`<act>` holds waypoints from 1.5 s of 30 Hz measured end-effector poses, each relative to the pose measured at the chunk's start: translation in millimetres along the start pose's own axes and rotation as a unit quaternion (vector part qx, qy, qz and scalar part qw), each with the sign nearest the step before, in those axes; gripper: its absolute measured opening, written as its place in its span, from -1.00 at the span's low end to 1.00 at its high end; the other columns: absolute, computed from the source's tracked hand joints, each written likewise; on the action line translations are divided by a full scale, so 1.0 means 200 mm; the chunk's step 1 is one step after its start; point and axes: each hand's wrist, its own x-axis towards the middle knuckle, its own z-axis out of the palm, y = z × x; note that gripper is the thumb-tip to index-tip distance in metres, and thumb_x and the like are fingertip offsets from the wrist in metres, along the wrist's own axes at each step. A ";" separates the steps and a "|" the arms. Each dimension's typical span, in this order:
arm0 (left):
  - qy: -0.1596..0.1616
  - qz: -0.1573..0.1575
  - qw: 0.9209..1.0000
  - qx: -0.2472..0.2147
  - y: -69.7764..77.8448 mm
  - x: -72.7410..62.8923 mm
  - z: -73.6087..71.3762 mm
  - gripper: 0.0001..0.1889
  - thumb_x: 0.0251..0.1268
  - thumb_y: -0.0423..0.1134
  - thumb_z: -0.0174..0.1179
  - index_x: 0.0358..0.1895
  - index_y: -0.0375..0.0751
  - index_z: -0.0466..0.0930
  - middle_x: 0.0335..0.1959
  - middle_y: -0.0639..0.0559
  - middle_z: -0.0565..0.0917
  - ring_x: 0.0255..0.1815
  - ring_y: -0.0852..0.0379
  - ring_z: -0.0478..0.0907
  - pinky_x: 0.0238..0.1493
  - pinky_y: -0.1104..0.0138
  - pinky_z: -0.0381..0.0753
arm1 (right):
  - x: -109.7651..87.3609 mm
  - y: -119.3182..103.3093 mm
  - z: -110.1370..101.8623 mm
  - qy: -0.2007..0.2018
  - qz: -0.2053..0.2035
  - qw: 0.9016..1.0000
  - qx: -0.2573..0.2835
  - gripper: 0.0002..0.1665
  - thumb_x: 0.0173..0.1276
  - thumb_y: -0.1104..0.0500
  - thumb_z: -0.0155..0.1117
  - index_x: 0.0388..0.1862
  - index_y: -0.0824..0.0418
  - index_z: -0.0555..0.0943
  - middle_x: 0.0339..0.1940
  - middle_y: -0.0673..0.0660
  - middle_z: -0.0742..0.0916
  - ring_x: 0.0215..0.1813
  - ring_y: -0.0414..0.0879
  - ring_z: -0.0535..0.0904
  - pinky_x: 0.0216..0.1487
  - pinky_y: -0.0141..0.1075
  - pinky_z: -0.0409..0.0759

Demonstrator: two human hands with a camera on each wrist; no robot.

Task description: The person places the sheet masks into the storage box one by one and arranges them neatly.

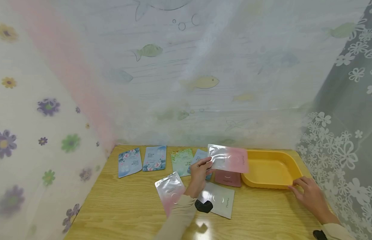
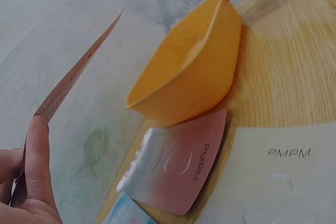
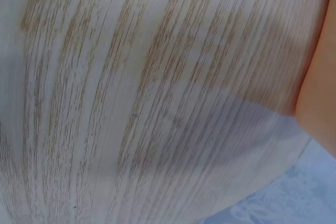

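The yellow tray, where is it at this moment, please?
In the head view, the yellow tray is at the right side of the table, just right of the dark pink packet, with the right hand holding its near right corner.

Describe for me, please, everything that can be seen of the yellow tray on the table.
The yellow tray is open-topped, with rounded corners, raised walls and a thin rim, apparently of smooth plastic. It sits upright on the wooden table, toward the back right. The right hand pinches its near right corner. In the head view, the silver-and-pink packet overlaps its left end; a darker pink packet lies close by, contact unclear.
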 end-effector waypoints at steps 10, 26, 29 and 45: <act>0.015 0.019 0.999 0.032 -0.09 0.01 0.13 -0.77 0.12 -0.54 0.24 -0.12 -0.52 0.65 -0.23 -0.25 0.66 -0.39 0.19 0.61 -0.34 0.40 0.65 | -0.01 0.01 0.01 0.007 0.003 1.000 -0.001 -0.73 -0.07 0.14 0.55 -0.54 0.20 0.60 -0.47 0.06 0.58 -0.40 0.05 0.45 -0.36 -0.27 0.36; 0.020 0.030 0.999 0.039 -0.21 -0.01 0.33 -0.79 0.15 -0.52 0.21 -0.13 -0.48 0.66 -0.21 -0.22 0.61 -0.34 0.09 0.58 -0.17 0.17 0.66 | -0.01 0.01 0.02 0.010 0.008 1.000 -0.016 -0.68 -0.26 0.29 0.59 -0.54 0.19 0.58 -0.47 0.06 0.58 -0.38 0.06 0.46 -0.36 -0.19 0.37; 0.023 0.025 0.999 0.026 -0.25 -0.02 0.37 -0.80 0.16 -0.53 0.20 -0.14 -0.47 0.67 -0.22 -0.21 0.59 -0.34 0.07 0.55 -0.20 0.15 0.67 | -0.02 0.01 0.02 0.011 0.009 1.000 -0.015 -0.68 -0.25 0.29 0.59 -0.54 0.19 0.58 -0.47 0.07 0.57 -0.38 0.07 0.46 -0.35 -0.18 0.36; 0.071 0.009 0.997 0.030 -0.40 -0.04 0.60 -0.81 0.11 -0.62 0.17 -0.22 -0.44 0.68 -0.26 -0.18 0.62 -0.48 -0.12 0.66 -0.45 0.22 0.69 | -0.02 0.00 0.04 0.011 0.028 0.999 -0.010 -0.61 -0.40 0.43 0.57 -0.53 0.25 0.58 -0.47 0.11 0.57 -0.36 0.08 0.46 -0.31 -0.13 0.36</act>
